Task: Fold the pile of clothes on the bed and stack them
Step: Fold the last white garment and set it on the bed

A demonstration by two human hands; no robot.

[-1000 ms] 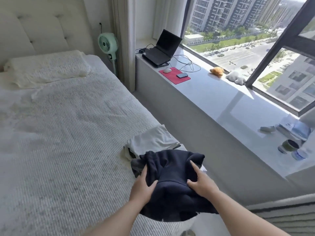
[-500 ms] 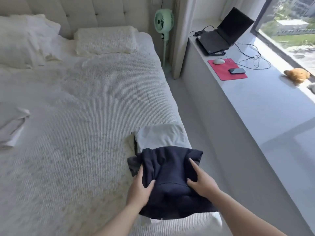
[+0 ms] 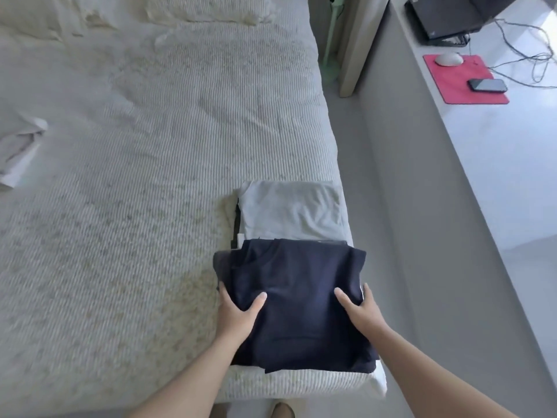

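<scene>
A folded dark navy garment [image 3: 298, 300] sits at the bed's near right corner, its far edge overlapping a stack topped by a folded light grey garment [image 3: 291, 211]. My left hand [image 3: 238, 315] grips the navy garment's left edge, thumb on top and fingers underneath. My right hand [image 3: 360, 312] grips its right edge the same way. A loose white garment [image 3: 18, 149] lies crumpled at the bed's far left.
The white ribbed bedspread [image 3: 135, 176] covers the bed, with pillows at the head. Right of the bed runs a narrow floor gap, then a long sill with a red mouse pad [image 3: 464, 79], mouse, phone [image 3: 488, 85], laptop and cables.
The view has tilted down and left. The navy garment has come down flatter toward the stack, and both hands have shifted from its top to its side edges.
</scene>
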